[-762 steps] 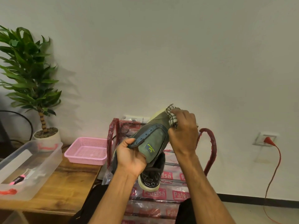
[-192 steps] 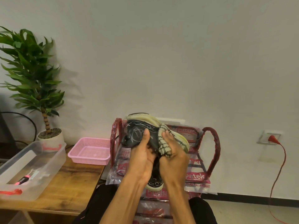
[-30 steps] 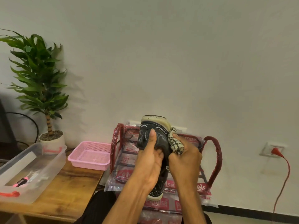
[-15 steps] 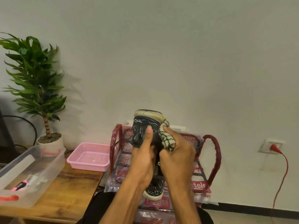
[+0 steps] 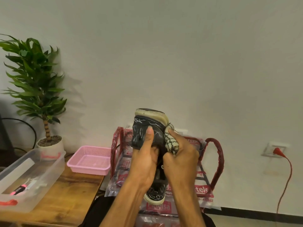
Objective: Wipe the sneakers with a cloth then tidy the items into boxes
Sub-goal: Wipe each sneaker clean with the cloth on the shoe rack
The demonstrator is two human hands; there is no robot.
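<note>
A black sneaker [image 5: 144,130] with white scribble marks and a cream sole is held upright in front of me, one end up. My left hand [image 5: 145,163] grips it from the left, thumb pressed flat on its black side. My right hand [image 5: 179,159] grips a bunched white cloth with a black pattern [image 5: 170,142] against the sneaker's right side, just under the sole's edge. The shoe's lower end [image 5: 155,196] shows between my wrists.
A red metal rack wrapped in printed plastic [image 5: 214,154] stands behind the hands. On the wooden table [image 5: 68,192] at left sit a pink basket [image 5: 89,159], a clear plastic box [image 5: 31,174] with small items, and a potted plant [image 5: 37,89]. A red plug [image 5: 277,152] sits in the wall socket.
Over the last second the cloth stays pressed on the sneaker's right side near the sole, shifting only slightly with my right hand. The sneaker stays upright in my left hand.
</note>
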